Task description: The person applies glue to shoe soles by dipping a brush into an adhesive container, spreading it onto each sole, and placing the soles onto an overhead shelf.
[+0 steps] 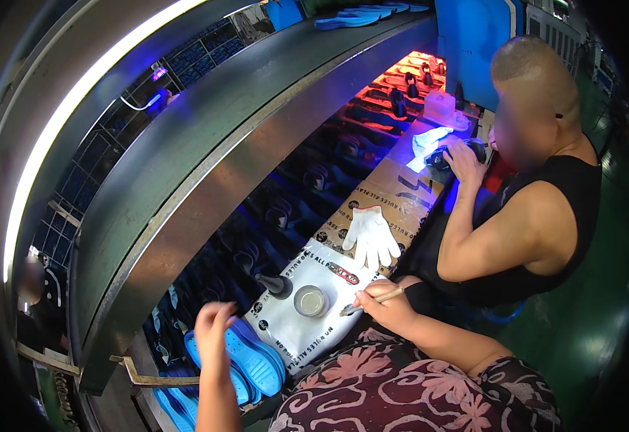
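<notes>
My right hand [390, 311] grips a brush [392, 294] with a wooden handle, its bristle end low over the white sheet [286, 338] on the bench. Just left of the bristles stands a round cup [310, 301] of pale liquid. My left hand [215, 327] is raised with its fingers curled together; a small dark spot shows by the fingertips, too small to name. Below and beside it lie several bright blue shoe soles [260, 360], stacked and overlapping. A red-handled tool [343, 273] and a dark cone-shaped object [275, 286] rest near the cup.
A white knitted glove [370, 237] lies on brown cardboard [394, 187]. At right a co-worker [537, 194] handles a dark shoe [465, 153]. Dark shoe parts [314, 176] line the conveyor beyond, under a long metal hood [206, 155] and an orange-glowing opening [404, 79].
</notes>
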The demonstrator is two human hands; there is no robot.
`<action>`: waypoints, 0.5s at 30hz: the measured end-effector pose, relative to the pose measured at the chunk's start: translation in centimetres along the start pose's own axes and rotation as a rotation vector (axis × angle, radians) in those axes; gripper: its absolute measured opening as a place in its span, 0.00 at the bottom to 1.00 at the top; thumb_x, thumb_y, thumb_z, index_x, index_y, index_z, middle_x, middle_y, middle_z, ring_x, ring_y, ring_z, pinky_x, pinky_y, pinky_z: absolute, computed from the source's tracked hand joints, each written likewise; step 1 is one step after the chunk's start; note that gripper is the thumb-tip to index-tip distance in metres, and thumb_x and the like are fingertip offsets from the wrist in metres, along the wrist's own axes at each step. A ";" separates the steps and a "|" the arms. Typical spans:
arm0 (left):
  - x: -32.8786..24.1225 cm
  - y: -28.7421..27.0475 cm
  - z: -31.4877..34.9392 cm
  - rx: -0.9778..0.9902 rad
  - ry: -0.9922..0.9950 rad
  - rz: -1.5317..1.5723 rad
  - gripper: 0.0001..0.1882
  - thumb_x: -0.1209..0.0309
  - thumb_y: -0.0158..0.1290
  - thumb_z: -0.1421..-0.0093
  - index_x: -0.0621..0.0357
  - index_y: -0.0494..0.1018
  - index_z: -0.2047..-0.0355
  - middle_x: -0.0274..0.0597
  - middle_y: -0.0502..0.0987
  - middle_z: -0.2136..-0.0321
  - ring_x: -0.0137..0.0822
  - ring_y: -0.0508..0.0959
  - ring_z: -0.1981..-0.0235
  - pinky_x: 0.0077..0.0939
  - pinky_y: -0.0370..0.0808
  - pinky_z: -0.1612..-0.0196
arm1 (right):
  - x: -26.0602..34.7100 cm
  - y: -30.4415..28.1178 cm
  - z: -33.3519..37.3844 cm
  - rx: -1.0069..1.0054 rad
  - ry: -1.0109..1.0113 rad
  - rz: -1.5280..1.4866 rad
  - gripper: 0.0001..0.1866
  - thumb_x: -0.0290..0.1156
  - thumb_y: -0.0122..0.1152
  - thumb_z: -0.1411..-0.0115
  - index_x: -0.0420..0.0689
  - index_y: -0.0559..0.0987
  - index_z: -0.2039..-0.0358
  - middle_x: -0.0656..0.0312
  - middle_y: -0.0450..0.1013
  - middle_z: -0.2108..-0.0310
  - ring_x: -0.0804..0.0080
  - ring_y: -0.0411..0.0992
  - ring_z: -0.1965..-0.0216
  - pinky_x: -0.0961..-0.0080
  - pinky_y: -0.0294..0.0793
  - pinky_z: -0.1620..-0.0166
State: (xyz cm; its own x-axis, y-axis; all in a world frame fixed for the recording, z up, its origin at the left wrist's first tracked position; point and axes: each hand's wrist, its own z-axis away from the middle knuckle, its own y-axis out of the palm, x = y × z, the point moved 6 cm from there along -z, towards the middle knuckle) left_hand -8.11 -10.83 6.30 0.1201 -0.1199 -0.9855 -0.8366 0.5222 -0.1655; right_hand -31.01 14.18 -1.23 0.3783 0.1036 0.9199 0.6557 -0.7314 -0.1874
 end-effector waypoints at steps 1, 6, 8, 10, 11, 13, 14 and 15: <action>2.8 -5.8 2.2 -0.163 0.059 -0.274 0.07 0.73 0.53 0.43 0.64 0.72 0.66 0.38 0.74 0.67 0.30 0.73 0.63 0.22 0.69 0.56 | -0.3 0.6 0.0 0.058 0.082 -0.021 0.14 0.34 0.57 0.41 0.40 0.80 0.78 0.57 0.74 0.81 0.67 0.73 0.77 0.72 0.70 0.70; 12.8 -20.7 14.7 -0.680 0.090 -1.035 0.14 0.72 0.55 0.47 0.68 0.67 0.63 0.50 0.71 0.63 0.43 0.68 0.56 0.35 0.64 0.49 | -1.2 3.4 0.0 0.097 0.188 -0.142 0.15 0.38 0.55 0.39 0.40 0.81 0.76 0.58 0.75 0.79 0.71 0.72 0.76 0.74 0.70 0.70; 17.5 -22.4 17.8 -0.733 -0.026 -0.735 0.17 0.71 0.53 0.46 0.68 0.67 0.58 0.49 0.73 0.67 0.40 0.73 0.64 0.32 0.71 0.60 | -1.4 5.3 0.2 0.200 0.296 -0.127 0.17 0.40 0.54 0.38 0.41 0.81 0.75 0.58 0.74 0.79 0.71 0.72 0.76 0.75 0.70 0.69; 21.4 -22.2 17.5 -0.428 -0.522 -0.266 0.20 0.72 0.51 0.44 0.66 0.64 0.52 0.46 0.74 0.75 0.33 0.74 0.80 0.24 0.72 0.78 | -0.9 6.4 0.2 0.218 0.290 -0.150 0.17 0.41 0.54 0.38 0.40 0.81 0.75 0.58 0.74 0.79 0.71 0.72 0.76 0.75 0.70 0.69; 20.9 -20.3 17.3 -0.362 -0.551 -0.187 0.19 0.73 0.49 0.44 0.64 0.63 0.52 0.40 0.73 0.82 0.29 0.71 0.90 0.18 0.66 0.88 | -0.7 7.0 0.4 0.235 0.277 -0.148 0.17 0.41 0.54 0.38 0.40 0.81 0.75 0.58 0.74 0.79 0.71 0.72 0.76 0.74 0.70 0.70; 21.5 -20.8 16.0 -0.382 -0.500 -0.192 0.16 0.74 0.49 0.44 0.64 0.62 0.56 0.39 0.71 0.84 0.28 0.69 0.90 0.18 0.66 0.88 | 0.0 7.3 0.4 0.238 0.230 -0.137 0.18 0.40 0.54 0.38 0.40 0.80 0.75 0.58 0.75 0.79 0.72 0.72 0.76 0.75 0.70 0.70; 21.8 -21.4 15.3 -0.410 -0.450 -0.197 0.13 0.75 0.48 0.44 0.65 0.62 0.60 0.38 0.69 0.85 0.28 0.68 0.91 0.17 0.66 0.88 | 0.1 7.3 0.6 0.232 0.233 -0.134 0.18 0.40 0.54 0.38 0.40 0.80 0.75 0.58 0.75 0.79 0.72 0.72 0.76 0.75 0.70 0.70; 22.1 -22.1 15.4 -0.432 -0.441 -0.202 0.10 0.75 0.49 0.46 0.64 0.64 0.63 0.39 0.69 0.84 0.28 0.68 0.90 0.20 0.66 0.86 | -0.1 7.4 0.9 0.219 0.270 -0.147 0.17 0.40 0.54 0.38 0.40 0.81 0.75 0.59 0.75 0.79 0.73 0.72 0.76 0.76 0.70 0.70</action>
State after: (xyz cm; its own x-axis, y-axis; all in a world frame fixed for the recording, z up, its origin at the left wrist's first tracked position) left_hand 21.24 -12.05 -12.44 0.4289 0.2263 -0.8746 -0.9032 0.1276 -0.4099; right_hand -25.57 9.39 -3.03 0.1033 -0.0064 0.9946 0.8253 -0.5575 -0.0893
